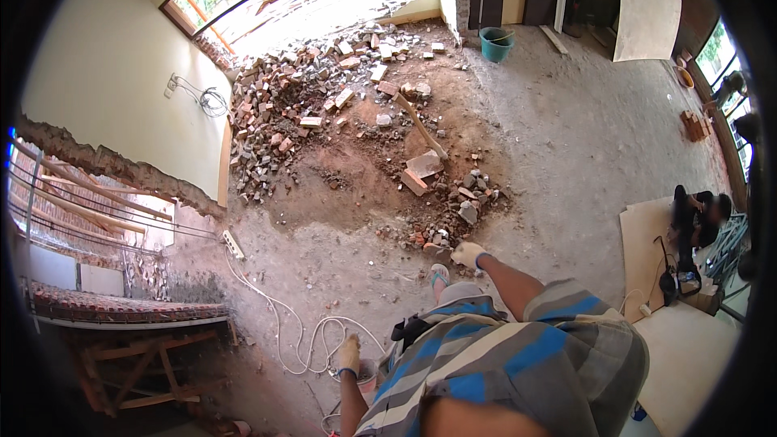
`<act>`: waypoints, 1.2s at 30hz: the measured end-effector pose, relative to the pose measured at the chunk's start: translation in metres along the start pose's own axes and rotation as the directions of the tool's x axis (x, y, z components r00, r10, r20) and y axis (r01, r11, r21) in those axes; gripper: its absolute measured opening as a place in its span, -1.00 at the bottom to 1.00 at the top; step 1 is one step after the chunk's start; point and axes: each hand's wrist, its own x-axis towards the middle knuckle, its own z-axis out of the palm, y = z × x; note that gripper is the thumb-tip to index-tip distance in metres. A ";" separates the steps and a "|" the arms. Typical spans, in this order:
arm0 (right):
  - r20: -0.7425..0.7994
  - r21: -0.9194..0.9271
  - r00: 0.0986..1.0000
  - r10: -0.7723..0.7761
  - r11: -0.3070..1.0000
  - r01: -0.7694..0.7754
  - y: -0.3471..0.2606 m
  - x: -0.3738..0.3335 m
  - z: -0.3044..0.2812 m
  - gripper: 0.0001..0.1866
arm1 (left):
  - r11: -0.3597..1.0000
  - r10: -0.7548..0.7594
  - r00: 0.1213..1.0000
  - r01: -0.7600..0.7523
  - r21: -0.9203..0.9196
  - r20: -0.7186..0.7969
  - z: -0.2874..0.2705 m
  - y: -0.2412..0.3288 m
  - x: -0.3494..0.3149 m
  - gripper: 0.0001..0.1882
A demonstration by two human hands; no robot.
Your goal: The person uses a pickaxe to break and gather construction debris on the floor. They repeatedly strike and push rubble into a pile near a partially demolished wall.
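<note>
gloved right hand (468,254) lowered at the near end of a strip of broken masonry (441,236); its fingers look curled, but whether they are clenched on a fragment or bare cannot be told. the pieces lie just ahead and to the left of these fingers, with a larger rubble heap (279,109) well beyond them in the same direction. the gloved left hand (349,354) hangs close to a pinkish bucket (367,372), just to the right of its fingers and partly hidden by the shirt; whether those fingers grasp the rim or are released is not visible. the step in hand, judged as handling fragments by touch, is best done by taking loose top pieces first, with the fingers around blunt faces rather than broken edges. the sandalled foot (439,275), just left of the right fingers, should be kept out from under any lifted piece. the wooden-handled tool (421,127), farther ahead of those fingers, leans over the debris and is best left undisturbed. the white cord (344,319), looping beside the left fingers, calls for careful footing.
</note>
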 end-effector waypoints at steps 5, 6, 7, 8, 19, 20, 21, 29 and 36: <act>-0.090 0.107 0.996 -0.009 0.994 0.019 -0.081 0.052 -0.083 -0.45 | 0.987 -0.003 0.999 -0.005 -0.163 -0.046 0.009 0.035 0.036 -0.50; -0.022 0.103 1.000 0.015 0.995 -0.012 -0.092 0.063 -0.095 -0.45 | 0.990 -0.004 1.000 0.002 -0.138 -0.013 0.011 0.034 0.038 -0.52; -0.071 0.133 0.997 -0.009 0.991 0.018 -0.099 0.068 -0.100 -0.46 | 0.994 -0.055 0.998 0.055 -0.093 0.001 0.013 0.030 0.040 -0.53; -0.102 0.154 0.994 0.026 0.988 -0.010 -0.102 0.072 -0.102 -0.46 | 0.995 -0.078 0.997 0.080 -0.057 0.027 0.013 0.026 0.043 -0.55; 0.116 0.044 0.939 0.325 0.942 -0.332 -0.050 0.073 -0.043 -0.46 | 0.876 0.027 0.920 -0.210 0.435 0.391 -0.036 0.051 0.145 -0.53; 0.102 0.022 0.920 0.379 0.924 -0.383 -0.050 0.071 -0.036 -0.45 | 0.873 0.021 0.917 -0.211 0.441 0.397 -0.049 0.067 0.166 -0.52; 0.121 0.067 0.892 0.436 0.893 -0.445 -0.050 0.072 -0.033 -0.46 | 0.868 0.011 0.916 -0.209 0.451 0.402 -0.061 0.084 0.190 -0.52; -0.198 0.178 0.947 0.251 0.960 -0.217 -0.135 0.189 -0.092 -0.55 | 0.877 0.261 0.926 -0.345 0.333 0.272 -0.186 0.279 0.419 -0.57; -0.098 0.934 0.869 0.484 0.346 -0.088 -0.242 0.286 -0.192 -0.63 | 0.932 0.274 0.948 -0.304 0.198 0.165 -0.239 0.473 0.519 -0.52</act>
